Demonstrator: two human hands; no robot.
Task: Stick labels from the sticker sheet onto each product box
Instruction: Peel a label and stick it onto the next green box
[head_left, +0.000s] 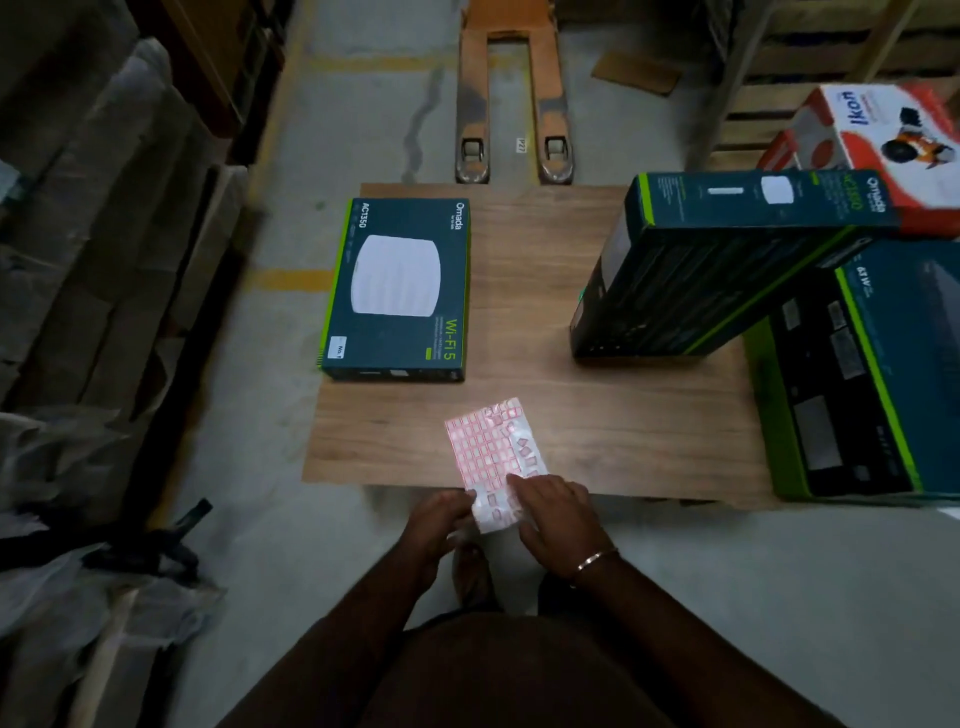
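Note:
A sticker sheet (491, 449) with red-bordered white labels lies over the near edge of a low wooden board (597, 426). My left hand (439, 522) pinches its near left corner. My right hand (558, 522) rests with its fingers on the sheet's near right part. A dark teal product box (397, 288) lies flat on the board's far left, with a small white label (337, 347) on its near left corner. A second teal box (691, 270) stands tilted on the board's right, leaning against other boxes.
A larger dark box with green edges (862, 384) stands at the right, with a white and red box (872, 140) behind it. Pallet truck forks (514, 104) lie on the concrete floor beyond the board. Wrapped goods (93, 208) line the left side.

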